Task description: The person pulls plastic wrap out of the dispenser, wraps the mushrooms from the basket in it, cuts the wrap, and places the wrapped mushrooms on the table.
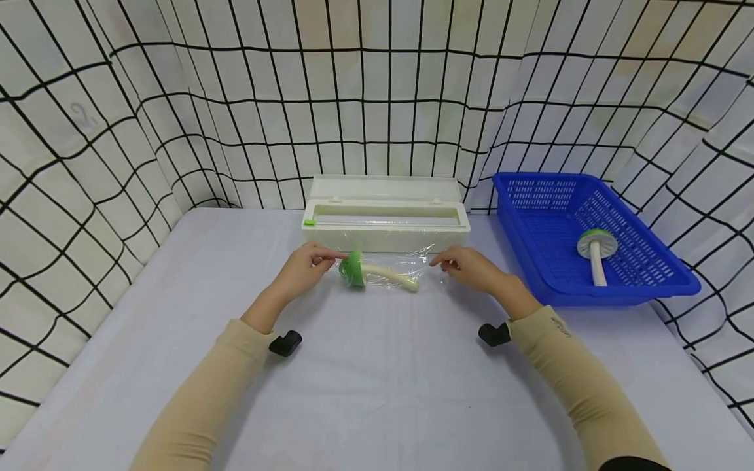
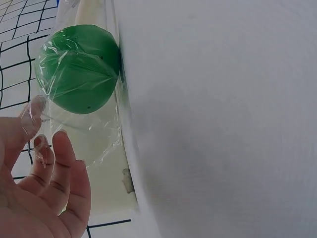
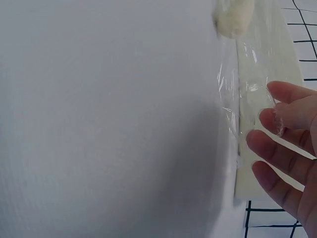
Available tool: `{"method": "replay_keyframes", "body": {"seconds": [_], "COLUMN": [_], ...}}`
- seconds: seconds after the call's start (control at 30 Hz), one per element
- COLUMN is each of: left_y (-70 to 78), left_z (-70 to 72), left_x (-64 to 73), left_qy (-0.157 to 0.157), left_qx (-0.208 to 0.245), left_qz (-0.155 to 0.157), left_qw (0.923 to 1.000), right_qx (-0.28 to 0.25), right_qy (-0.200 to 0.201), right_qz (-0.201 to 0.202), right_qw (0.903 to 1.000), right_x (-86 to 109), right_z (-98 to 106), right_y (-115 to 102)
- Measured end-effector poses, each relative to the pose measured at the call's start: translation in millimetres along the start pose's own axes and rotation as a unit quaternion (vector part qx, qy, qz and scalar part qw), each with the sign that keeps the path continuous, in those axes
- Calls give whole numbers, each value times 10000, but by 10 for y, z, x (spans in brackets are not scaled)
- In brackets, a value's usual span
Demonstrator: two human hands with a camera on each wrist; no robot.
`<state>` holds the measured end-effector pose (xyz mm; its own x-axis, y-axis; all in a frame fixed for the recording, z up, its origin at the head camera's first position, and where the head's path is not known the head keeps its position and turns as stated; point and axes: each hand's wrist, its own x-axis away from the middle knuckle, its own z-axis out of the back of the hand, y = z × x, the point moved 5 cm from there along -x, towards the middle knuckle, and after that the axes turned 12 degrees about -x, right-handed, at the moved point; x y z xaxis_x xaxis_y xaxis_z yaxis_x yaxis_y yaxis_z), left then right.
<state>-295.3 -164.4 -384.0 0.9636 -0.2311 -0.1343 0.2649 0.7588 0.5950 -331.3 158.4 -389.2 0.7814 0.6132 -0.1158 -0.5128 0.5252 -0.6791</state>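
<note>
A toy mushroom [image 1: 353,269] with a green cap and pale stem lies on its side on the white cloth, in clear cling film [image 1: 419,261]. At the cap end, my left hand [image 1: 304,268] pinches a film edge between thumb and finger; the film clings to the fingertips in the left wrist view. Beyond the stem end, my right hand [image 1: 468,267] pinches the other film end, its remaining fingers spread in the right wrist view. Wrinkled film also covers the green cap [image 2: 81,69]. The stem's tip [image 3: 237,19] shows at the top of the right wrist view.
Just behind the mushroom stands a white film dispenser box [image 1: 385,237], lid raised, with a green slider [image 1: 309,222]. At the right, a blue basket [image 1: 524,261] holds another mushroom [image 1: 597,252]. Black wire grid [image 1: 389,101] encloses the table's back and sides.
</note>
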Motion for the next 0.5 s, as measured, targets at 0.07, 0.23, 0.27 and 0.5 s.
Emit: {"method": "replay_keyframes", "body": {"seconds": [0.07,0.23,0.27,0.5], "left_y": [2,16,20,53], "left_z": [-10,-37,-42,-53], "left_x": [-2,-10,-12,-22], "left_qy": [-41,-108,-112,-133], "left_qx": [-64,-164,-191,-428], "left_qz": [19,104,109,32], "left_qw": [10000,9998,9997,9990], "right_qx": [107,273,303,705], "right_qy": [-54,-183,-180,192], "right_qz": [-44,-227,-255,-226], "right_qw": [9999,9992,9991,9971], "right_x": [-24,-54,-51,-18], "right_z": [-26,-77,-81,-40], "right_y": [6,26,23,-44]}}
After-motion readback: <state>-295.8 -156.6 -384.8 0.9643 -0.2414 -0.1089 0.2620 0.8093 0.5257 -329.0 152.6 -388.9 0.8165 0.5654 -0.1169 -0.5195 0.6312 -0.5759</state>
